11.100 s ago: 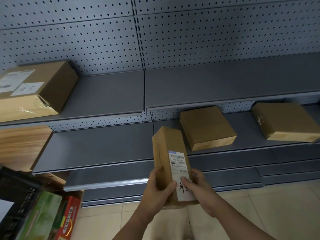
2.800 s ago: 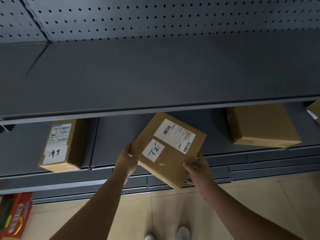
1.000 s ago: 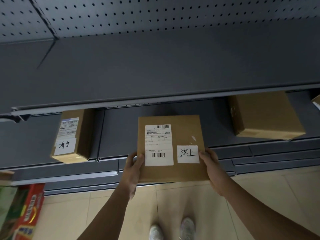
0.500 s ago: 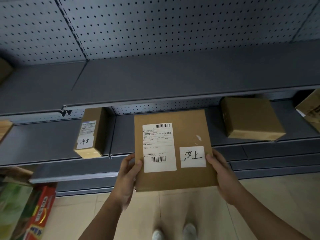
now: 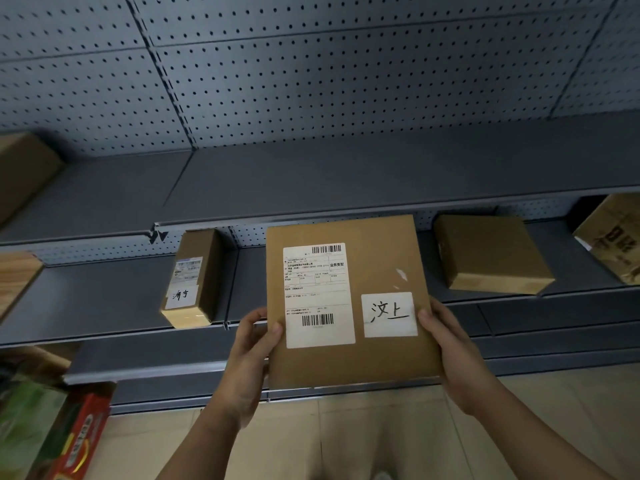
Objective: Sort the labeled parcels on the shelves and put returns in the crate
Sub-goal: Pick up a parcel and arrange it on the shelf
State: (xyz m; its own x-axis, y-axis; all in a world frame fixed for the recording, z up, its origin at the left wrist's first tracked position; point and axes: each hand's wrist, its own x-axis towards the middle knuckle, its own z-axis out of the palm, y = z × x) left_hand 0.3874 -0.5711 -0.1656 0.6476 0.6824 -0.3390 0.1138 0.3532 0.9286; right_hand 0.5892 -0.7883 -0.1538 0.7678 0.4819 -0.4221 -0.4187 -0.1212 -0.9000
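I hold a flat brown parcel [image 5: 377, 268] in front of the shelves, its face toward me. It carries a printed shipping label and a white handwritten sticker. My left hand [image 5: 247, 362] grips its lower left edge, thumb on the front. My right hand [image 5: 450, 351] grips its lower right edge. On the middle shelf [image 5: 104, 299] to the left stands a narrow labeled parcel [image 5: 194, 278]. A plain brown parcel [image 5: 491, 254] lies on that shelf to the right.
The upper grey shelf [image 5: 346, 178] runs across under a pegboard back wall. A brown box [image 5: 24, 171] sits at its far left. A printed, taped box [image 5: 613, 237] leans at the far right. Colourful cartons [image 5: 69, 434] stand on the floor at lower left, beside a wooden board [image 5: 17, 278].
My view has tilted upward, showing more pegboard and the upper shelf. The flat parcel has risen slightly in both hands, its label still facing me.
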